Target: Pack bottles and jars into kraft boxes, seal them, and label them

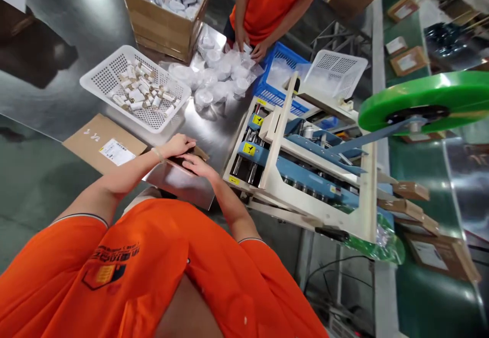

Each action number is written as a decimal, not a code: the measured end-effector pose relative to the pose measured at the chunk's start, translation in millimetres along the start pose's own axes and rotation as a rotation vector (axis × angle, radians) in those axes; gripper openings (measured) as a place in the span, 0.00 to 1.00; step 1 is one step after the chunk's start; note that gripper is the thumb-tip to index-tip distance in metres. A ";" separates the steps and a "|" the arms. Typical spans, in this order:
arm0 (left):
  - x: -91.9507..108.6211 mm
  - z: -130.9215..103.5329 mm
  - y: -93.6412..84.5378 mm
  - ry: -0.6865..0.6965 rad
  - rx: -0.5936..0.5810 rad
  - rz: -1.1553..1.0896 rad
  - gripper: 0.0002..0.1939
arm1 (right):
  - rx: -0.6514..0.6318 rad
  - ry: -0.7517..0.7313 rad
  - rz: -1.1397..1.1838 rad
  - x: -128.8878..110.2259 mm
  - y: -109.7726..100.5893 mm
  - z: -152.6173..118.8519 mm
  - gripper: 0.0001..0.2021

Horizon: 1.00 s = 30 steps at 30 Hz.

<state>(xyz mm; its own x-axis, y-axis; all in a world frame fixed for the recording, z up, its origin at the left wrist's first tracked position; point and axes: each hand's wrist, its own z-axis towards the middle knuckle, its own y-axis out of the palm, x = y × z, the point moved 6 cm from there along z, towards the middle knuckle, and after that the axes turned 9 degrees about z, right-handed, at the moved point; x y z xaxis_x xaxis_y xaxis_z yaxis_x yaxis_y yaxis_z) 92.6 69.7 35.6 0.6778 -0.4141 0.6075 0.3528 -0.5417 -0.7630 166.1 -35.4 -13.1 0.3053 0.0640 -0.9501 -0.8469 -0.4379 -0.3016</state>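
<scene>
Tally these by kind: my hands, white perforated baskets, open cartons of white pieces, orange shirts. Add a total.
Your left hand and right hand: 2
White perforated baskets: 2
Open carton of white pieces: 1
Orange shirts: 2
Total: 7

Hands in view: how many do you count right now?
4. The wearer's left hand and right hand are close together at the brown cardboard; a co-worker's two hands are across the metal table, beside the bagged white pieces.

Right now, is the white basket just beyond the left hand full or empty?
Partly filled: small white parts lie across the middle of the basket, leaving much of its sides bare.
</scene>
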 end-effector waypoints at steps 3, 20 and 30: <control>-10.2 -25.0 -20.2 -0.014 0.158 0.170 0.26 | 0.088 0.077 0.157 9.9 -8.5 9.1 0.16; -22.7 -53.9 18.5 -0.040 0.124 0.373 0.24 | 0.403 0.110 -0.403 -14.0 -55.6 9.3 0.37; -73.7 -69.7 23.0 -0.343 0.286 -0.149 0.50 | 0.442 0.324 -0.477 12.3 -11.0 -18.3 0.47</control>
<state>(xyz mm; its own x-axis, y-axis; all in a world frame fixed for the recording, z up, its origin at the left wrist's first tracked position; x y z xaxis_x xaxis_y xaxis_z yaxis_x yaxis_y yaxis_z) 5.7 36.8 -11.3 0.7637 -0.0554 0.6432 0.5930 -0.3339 -0.7328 187.1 -46.2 -19.9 0.7408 -0.1415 -0.6567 -0.6654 -0.0206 -0.7462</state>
